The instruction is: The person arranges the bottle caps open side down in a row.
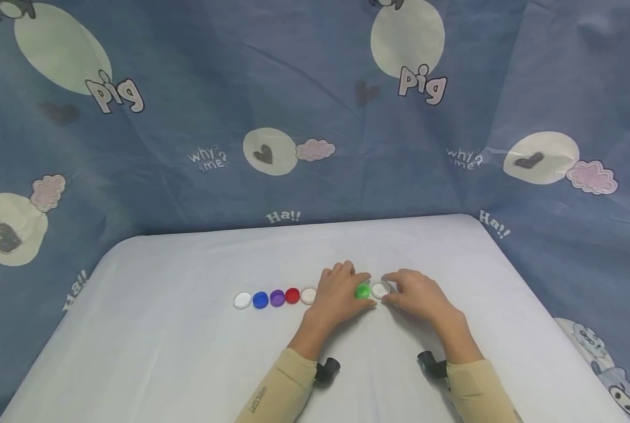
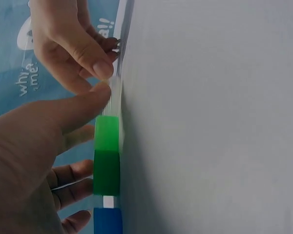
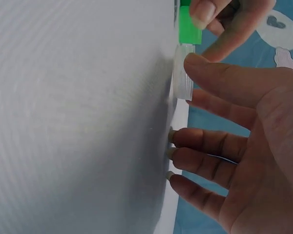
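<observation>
Small round caps stand in a row on the white table (image 1: 188, 352). At its right end lies a clear cap (image 1: 380, 290), its ribbed side showing in the right wrist view. My right hand (image 1: 421, 296) pinches this cap between thumb and index finger, the other fingers spread. My left hand (image 1: 338, 294) arches over the row, thumb and index finger extended on either side of a bright green cap (image 1: 362, 291); firm contact is unclear. A darker green cap (image 2: 106, 173) and a blue one (image 2: 108, 222) show beneath that hand in the left wrist view.
Leftward the row continues with a pale cap (image 1: 308, 295), a red cap (image 1: 292, 295), a purple cap (image 1: 277, 298), a blue cap (image 1: 260, 300) and a white cap (image 1: 243, 301). A blue patterned cloth (image 1: 304, 194) hangs behind the table's rear edge.
</observation>
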{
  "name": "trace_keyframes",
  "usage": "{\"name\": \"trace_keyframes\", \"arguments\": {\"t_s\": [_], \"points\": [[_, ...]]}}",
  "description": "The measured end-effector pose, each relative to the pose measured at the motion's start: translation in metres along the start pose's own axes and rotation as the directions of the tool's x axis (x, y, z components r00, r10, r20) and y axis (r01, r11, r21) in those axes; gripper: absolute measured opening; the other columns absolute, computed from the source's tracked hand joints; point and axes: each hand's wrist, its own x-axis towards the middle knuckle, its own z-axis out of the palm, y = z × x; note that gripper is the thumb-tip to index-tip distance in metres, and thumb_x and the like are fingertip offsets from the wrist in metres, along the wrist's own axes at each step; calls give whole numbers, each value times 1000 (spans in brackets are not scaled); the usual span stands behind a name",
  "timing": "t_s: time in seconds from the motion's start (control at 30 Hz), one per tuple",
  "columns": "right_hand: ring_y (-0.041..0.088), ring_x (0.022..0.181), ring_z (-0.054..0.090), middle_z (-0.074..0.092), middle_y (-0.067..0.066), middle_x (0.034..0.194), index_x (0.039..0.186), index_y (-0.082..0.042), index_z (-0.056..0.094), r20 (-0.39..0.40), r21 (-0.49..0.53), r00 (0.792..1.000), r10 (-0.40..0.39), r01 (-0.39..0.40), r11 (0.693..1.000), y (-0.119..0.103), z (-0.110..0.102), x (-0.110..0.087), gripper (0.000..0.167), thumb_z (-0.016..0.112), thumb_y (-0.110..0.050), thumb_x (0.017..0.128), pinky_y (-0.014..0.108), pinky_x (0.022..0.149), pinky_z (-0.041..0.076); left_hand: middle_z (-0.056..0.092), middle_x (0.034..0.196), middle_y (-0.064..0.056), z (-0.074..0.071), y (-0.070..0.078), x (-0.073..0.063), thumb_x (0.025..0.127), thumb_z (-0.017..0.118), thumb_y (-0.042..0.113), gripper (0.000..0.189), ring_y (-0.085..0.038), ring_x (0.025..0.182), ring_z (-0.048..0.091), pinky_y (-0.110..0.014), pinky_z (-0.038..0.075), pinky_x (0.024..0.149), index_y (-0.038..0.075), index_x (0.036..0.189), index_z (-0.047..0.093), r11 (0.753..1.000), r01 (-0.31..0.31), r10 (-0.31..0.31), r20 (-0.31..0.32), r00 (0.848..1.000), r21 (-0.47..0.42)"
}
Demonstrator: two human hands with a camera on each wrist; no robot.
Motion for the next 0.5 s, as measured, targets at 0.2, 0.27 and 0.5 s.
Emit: {"name": "trace_keyframes", "arguments": {"t_s": [0.2, 0.27, 0.5], "points": [[14, 69, 50, 63, -2, 84, 124, -15, 69, 3, 28, 1000, -2, 1, 1000, 1, 3, 1, 45, 76, -30, 82, 30, 60, 40, 55, 103, 3, 4, 3, 2, 80, 74, 59, 58, -14, 90, 45, -33, 38, 83, 29, 130, 65, 1000, 8, -8, 24, 1000, 4], [14, 68, 49, 61, -2, 82, 124, -16, 69, 5, 28, 1000, -2, 2, 1000, 1, 4, 1, 45, 76, -29, 82, 30, 59, 39, 55, 102, 3, 5, 5, 2, 80, 74, 58, 57, -14, 89, 45, -33, 38, 82, 29, 129, 66, 1000, 9, -9, 35, 999, 11], [14, 69, 48, 58, -2, 80, 125, -17, 69, -15, -10, 1000, -10, 10, 1000, 2, 4, 1, 45, 77, -29, 82, 30, 59, 39, 57, 99, 2, 6, 8, 4, 80, 75, 56, 52, -14, 87, 47, -34, 38, 80, 28, 123, 69, 1000, 1, -2, 26, 1000, 31]]}}
